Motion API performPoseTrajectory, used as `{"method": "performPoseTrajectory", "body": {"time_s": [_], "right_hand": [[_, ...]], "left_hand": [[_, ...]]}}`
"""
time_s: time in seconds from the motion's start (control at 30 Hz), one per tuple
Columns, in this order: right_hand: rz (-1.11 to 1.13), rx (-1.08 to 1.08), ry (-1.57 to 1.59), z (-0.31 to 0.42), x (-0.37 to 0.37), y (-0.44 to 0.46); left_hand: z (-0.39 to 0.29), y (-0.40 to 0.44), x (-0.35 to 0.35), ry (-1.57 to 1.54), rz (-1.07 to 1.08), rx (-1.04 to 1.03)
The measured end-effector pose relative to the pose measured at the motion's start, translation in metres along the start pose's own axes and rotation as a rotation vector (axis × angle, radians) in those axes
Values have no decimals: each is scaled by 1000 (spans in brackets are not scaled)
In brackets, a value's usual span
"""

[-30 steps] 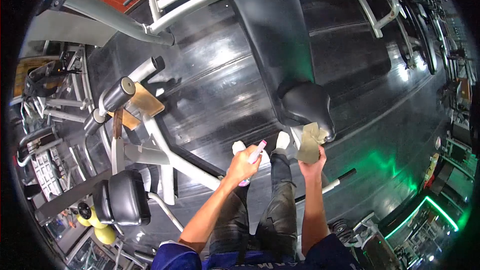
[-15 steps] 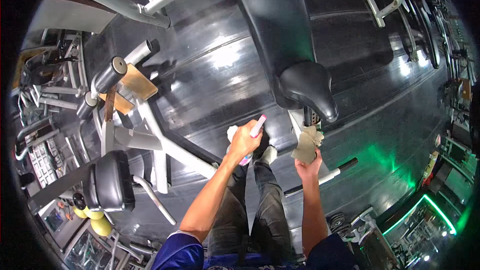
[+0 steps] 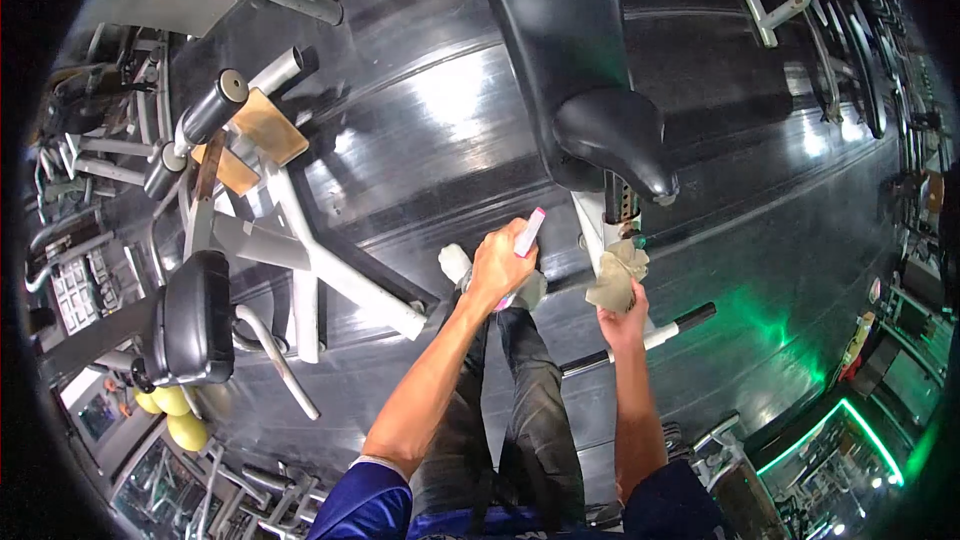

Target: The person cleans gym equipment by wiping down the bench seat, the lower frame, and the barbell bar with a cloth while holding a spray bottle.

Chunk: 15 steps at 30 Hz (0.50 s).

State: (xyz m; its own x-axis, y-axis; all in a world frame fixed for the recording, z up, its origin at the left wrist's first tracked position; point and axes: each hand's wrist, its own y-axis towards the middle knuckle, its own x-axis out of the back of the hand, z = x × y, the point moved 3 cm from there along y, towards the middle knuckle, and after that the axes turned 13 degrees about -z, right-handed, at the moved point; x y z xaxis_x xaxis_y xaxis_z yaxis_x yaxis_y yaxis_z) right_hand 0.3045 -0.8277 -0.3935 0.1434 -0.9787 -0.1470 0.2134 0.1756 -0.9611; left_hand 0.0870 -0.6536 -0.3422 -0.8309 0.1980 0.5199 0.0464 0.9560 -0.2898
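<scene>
My left hand (image 3: 500, 265) is closed around a spray bottle (image 3: 531, 230); its white head with a pink tip sticks out past my fingers, and most of the body is hidden by the hand. My right hand (image 3: 625, 318) grips a crumpled beige cloth (image 3: 615, 280). The cloth is at the light metal post (image 3: 588, 225) of a padded bench, just below its small black seat pad (image 3: 610, 130). I cannot tell how firmly it presses there. A long black bench pad (image 3: 550, 30) extends away beyond the seat.
A bar with black grips (image 3: 660, 337) juts out beside my right forearm. At left stands a grey-framed machine (image 3: 350, 290) with rollers and a black pad (image 3: 195, 320). Yellow balls (image 3: 187, 430) lie at lower left. My feet are on the dark, shiny floor (image 3: 420, 160).
The view has shifted slightly, and I have stepped, with one foot now further left. The cloth has stayed by the post below the seat. Both hands keep their hold.
</scene>
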Motion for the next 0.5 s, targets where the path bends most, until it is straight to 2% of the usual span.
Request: {"method": "performPoseTrajectory", "body": {"time_s": [0.23,0.33,0.47,0.5], "right_hand": [[39,36,-51,-25,7,28],[-33,7,-150,-45,0,62],[166,61,-184,-66,-24,142],[32,146,-262,-66,-38,155]], "left_hand": [[6,-1,-2,-16,10,-42],[13,0,-2,-61,11,-89],[26,-5,5,-87,45,-68],[33,-7,6,-113,53,-65]]}}
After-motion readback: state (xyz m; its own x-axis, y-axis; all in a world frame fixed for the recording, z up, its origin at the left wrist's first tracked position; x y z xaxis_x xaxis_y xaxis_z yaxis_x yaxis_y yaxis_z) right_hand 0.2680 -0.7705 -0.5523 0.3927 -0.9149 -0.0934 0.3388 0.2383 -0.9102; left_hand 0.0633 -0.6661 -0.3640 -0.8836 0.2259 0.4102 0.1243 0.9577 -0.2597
